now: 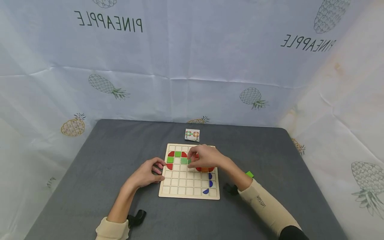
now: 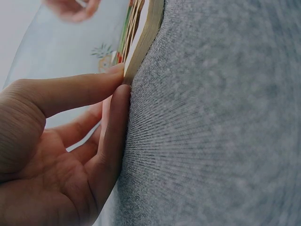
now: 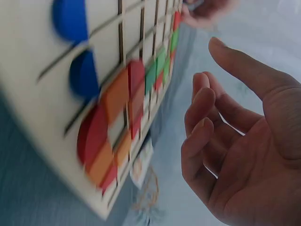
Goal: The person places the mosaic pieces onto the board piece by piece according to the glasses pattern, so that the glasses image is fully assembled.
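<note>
A pale wooden grid board (image 1: 181, 192) lies on the grey table, carrying red rounded pieces (image 1: 169, 166), green squares (image 1: 178, 154), orange squares (image 1: 204, 169) and blue half-round pieces (image 1: 210, 183). At the board's left edge, my left hand (image 1: 147, 172) holds on with thumb and fingertips; the left wrist view shows a thumb tip (image 2: 117, 69) right at the rim. My right hand (image 1: 205, 156) hovers over the upper middle of the board, near a green square and hiding some pieces. In the right wrist view its thumb and fingers stand apart with nothing between them.
Behind the board lies a small printed card (image 1: 192, 134) with a coloured pattern. A bright green piece (image 1: 249, 174) shows on the table beside the right forearm. A white cloth printed with pineapples (image 1: 180, 50) hangs around the table's back and sides.
</note>
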Available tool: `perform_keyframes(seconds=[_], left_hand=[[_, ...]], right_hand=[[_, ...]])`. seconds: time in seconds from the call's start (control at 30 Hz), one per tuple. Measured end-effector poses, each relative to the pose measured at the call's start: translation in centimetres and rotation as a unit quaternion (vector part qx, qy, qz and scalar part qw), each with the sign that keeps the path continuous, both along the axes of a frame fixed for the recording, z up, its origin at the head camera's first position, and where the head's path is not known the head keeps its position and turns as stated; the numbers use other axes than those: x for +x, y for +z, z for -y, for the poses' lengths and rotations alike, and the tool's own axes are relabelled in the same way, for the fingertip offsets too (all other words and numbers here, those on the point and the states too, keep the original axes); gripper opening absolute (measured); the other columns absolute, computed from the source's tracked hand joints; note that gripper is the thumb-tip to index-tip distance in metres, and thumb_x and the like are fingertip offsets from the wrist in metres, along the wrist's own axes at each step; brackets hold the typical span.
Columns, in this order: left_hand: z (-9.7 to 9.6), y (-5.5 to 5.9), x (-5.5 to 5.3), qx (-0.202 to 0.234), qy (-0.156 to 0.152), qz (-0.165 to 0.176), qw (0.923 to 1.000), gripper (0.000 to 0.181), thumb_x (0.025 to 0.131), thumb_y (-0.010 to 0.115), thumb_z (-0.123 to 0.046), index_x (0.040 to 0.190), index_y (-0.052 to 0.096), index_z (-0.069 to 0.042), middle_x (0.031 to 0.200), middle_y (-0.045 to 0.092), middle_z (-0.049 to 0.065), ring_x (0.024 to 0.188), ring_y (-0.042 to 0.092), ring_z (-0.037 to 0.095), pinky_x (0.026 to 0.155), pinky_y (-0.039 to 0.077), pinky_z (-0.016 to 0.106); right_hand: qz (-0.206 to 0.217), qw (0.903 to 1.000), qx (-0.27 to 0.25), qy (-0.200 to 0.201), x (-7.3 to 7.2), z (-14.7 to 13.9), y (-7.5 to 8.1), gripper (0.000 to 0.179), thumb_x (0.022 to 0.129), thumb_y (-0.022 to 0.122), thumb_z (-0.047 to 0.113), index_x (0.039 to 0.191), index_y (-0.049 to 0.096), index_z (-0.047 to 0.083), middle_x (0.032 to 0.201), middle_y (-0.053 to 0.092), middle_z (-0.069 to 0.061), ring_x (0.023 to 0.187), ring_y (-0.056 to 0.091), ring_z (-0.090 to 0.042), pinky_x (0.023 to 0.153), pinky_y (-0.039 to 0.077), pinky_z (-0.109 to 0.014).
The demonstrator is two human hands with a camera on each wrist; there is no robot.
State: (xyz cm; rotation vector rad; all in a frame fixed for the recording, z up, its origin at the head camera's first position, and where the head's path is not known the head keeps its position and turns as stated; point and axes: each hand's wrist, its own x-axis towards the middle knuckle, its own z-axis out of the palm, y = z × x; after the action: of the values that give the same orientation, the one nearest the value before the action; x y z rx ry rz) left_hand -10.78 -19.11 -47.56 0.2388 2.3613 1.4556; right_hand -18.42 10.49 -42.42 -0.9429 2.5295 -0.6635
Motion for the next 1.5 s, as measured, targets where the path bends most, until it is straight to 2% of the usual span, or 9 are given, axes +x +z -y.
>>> perform_keyframes(seconds=[0.17,0.3,0.57,0.73,0.87,1.0,1.13,1.33,1.5], left_hand=[[0.0,0.1,0.1,0.004,-0.005,-0.004,1.0000,0.047,0.088,0.085,0.002,0.130,0.064,0.003,0.115,0.061,0.019,0.097,0.065,0.021,0.067,0.060,0.032],[0.0,0.3,0.2,0.007,-0.003,-0.003,1.0000,0.048,0.087,0.085,0.002,0.130,0.064,0.003,0.115,0.061,0.019,0.098,0.065,0.023,0.067,0.059,0.033],[0.0,0.3,0.2,0.004,-0.002,-0.003,1.0000,0.048,0.087,0.086,0.002,0.130,0.064,0.003,0.115,0.061,0.019,0.097,0.065,0.022,0.068,0.058,0.033],[0.0,0.4,0.2,0.002,-0.001,-0.004,1.0000,0.048,0.087,0.086,0.002,0.130,0.064,0.003,0.116,0.062,0.019,0.097,0.065,0.022,0.069,0.058,0.033],[0.0,0.4,0.1,-0.002,0.001,-0.002,1.0000,0.049,0.086,0.086,0.002,0.130,0.064,0.003,0.115,0.062,0.018,0.097,0.065,0.022,0.069,0.058,0.033],[0.0,0.4,0.1,-0.005,0.003,-0.001,1.0000,0.049,0.086,0.086,0.002,0.130,0.064,0.002,0.115,0.062,0.018,0.097,0.065,0.022,0.070,0.057,0.033],[0.0,0.4,0.1,-0.005,0.002,0.000,1.0000,0.048,0.086,0.086,0.002,0.129,0.065,0.002,0.114,0.062,0.018,0.096,0.065,0.022,0.071,0.057,0.033],[0.0,0.4,0.1,-0.005,-0.002,-0.003,1.0000,0.047,0.086,0.086,0.002,0.129,0.065,0.002,0.114,0.062,0.018,0.096,0.065,0.021,0.071,0.057,0.032],[0.0,0.2,0.2,-0.009,-0.001,-0.003,1.0000,0.046,0.087,0.086,0.001,0.128,0.065,0.001,0.114,0.062,0.016,0.096,0.065,0.020,0.071,0.057,0.032]], right_hand=[[0.016,0.9989,-0.012,-0.043,0.2,-3.8,1.3,0.029,0.094,0.085,0.034,0.111,0.078,0.013,0.092,0.073,0.008,0.068,0.056,-0.009,0.060,0.044,-0.025],[0.024,0.9970,-0.016,-0.072,0.3,-7.1,1.9,0.031,0.094,0.085,0.033,0.115,0.077,0.010,0.095,0.074,0.006,0.069,0.059,-0.012,0.064,0.049,-0.027],[0.052,0.9948,-0.022,-0.084,1.5,-13.7,1.6,0.037,0.096,0.085,0.031,0.120,0.075,0.005,0.097,0.074,0.002,0.068,0.064,-0.013,0.064,0.054,-0.026],[0.079,0.9928,-0.028,-0.085,2.5,-16.7,1.2,0.036,0.097,0.084,0.029,0.121,0.075,0.003,0.102,0.073,-0.002,0.070,0.066,-0.020,0.064,0.054,-0.025],[0.101,0.9904,-0.040,-0.085,3.2,-18.7,0.7,0.036,0.098,0.082,0.024,0.124,0.073,0.001,0.109,0.073,-0.011,0.072,0.067,-0.022,0.064,0.054,-0.025],[0.113,0.9894,-0.044,-0.079,3.5,-20.3,0.1,0.038,0.097,0.083,0.019,0.127,0.072,-0.001,0.117,0.073,-0.019,0.076,0.065,-0.011,0.068,0.055,-0.025],[0.131,0.9870,-0.054,-0.076,3.4,-21.6,-0.8,0.040,0.095,0.083,0.013,0.130,0.071,-0.002,0.123,0.072,-0.023,0.068,0.057,-0.003,0.061,0.050,-0.025],[0.129,0.9865,-0.070,-0.071,3.1,-22.9,-2.1,0.038,0.093,0.084,0.008,0.128,0.071,-0.002,0.114,0.067,-0.019,0.057,0.042,0.000,0.053,0.040,-0.026],[0.126,0.9871,-0.068,-0.071,2.9,-23.6,-2.8,0.033,0.091,0.086,0.011,0.121,0.074,0.004,0.109,0.069,-0.013,0.065,0.050,-0.002,0.057,0.045,-0.024]])
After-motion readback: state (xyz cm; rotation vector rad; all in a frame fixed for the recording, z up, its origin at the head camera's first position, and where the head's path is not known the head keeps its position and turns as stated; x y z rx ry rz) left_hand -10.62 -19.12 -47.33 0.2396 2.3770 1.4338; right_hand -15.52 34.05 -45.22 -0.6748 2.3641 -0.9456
